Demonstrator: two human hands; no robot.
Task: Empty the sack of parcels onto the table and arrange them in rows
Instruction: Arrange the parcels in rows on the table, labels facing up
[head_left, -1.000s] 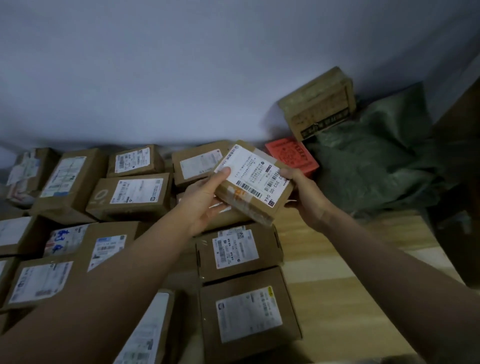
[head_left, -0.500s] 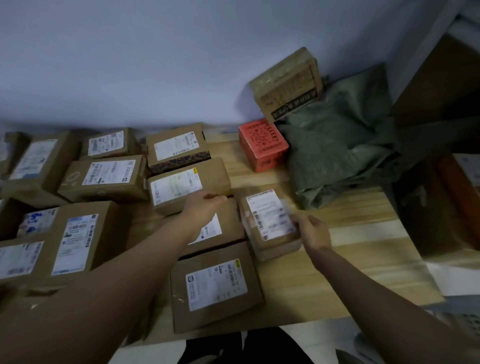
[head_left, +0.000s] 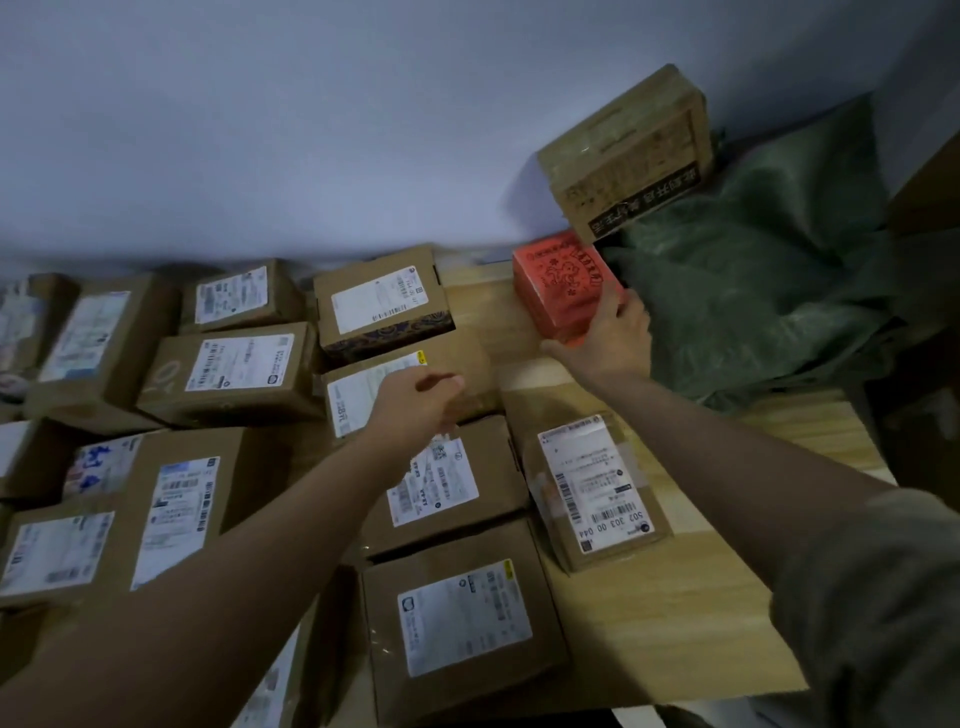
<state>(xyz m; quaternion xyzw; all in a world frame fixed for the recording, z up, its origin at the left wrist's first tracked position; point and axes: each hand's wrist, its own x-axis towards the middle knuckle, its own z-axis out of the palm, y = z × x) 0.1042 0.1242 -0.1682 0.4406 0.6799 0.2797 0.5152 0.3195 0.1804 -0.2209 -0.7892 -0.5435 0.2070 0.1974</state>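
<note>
Green sack lies crumpled at the table's far right corner against the wall; woven, slack, contents not visible. An olive carton leans tilted on top of the sack, touching the wall.

Right hand grips the red box from its near right side, fingers on the side, thumb under the near edge. The red box sits just left of the sack, touching it. Left hand hovers loosely curled over the middle column of parcels, holding nothing.

Brown cardboard parcels with white labels fill the left and centre of the table in rough rows, mostly edge to edge. A small taped parcel lies alone just right of the middle column, label up, slightly skewed.

Bare pale wood shows between the red box and the small parcel, and along the right and near edges. Table's near edge is visible at bottom right.
</note>
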